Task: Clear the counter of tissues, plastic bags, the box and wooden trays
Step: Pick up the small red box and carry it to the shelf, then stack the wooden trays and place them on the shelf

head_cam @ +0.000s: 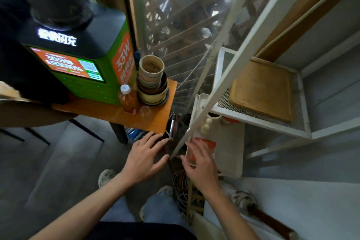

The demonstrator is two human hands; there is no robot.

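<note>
Two bare hands, L [145, 157] & R [200, 163], reach low beside white rack [259, 122], fingers spread, neither grip holding anything. Wooden tray [262, 88] lies flat on rack's mesh shelf; stacked bowls [152, 82] & bottle [127, 99] sit on small worktop [155, 121].

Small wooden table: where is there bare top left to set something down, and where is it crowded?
Bare patch: the wooden table near edge, in front of the bottle. Crowded: the back, filled by the green charging kiosk and stacked bowls.
</note>
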